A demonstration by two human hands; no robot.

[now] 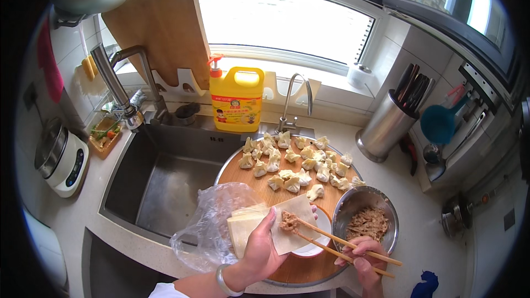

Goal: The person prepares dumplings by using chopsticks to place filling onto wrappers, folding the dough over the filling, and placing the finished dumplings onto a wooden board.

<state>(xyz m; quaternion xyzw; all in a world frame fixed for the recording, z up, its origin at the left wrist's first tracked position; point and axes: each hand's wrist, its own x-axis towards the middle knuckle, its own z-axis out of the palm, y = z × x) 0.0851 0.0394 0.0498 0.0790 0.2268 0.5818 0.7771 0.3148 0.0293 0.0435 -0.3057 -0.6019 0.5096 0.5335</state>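
A square dough wrapper (295, 238) lies across the palm and fingers of my left hand (261, 245). In my right hand (365, 258) is a pair of wooden chopsticks (331, 243), their tips at a lump of minced filling (289, 221) on the wrapper. A steel bowl (393, 205) with more filling stands beside my right hand. Behind my hands, folded dumplings (291, 184) cover much of the round wooden board (248, 178). A stack of wrappers (242, 231) sits on a clear plastic bag (205, 223) to the left. Under the held wrapper, a white plate (321, 231) is partly hidden.
At the left is a steel sink (174, 190) with a tap (149, 78). A yellow detergent jug (236, 103) and a thin curved faucet (296, 87) stand behind the board. The knife block (387, 126) is at the back right; a white appliance (68, 165) stands far left.
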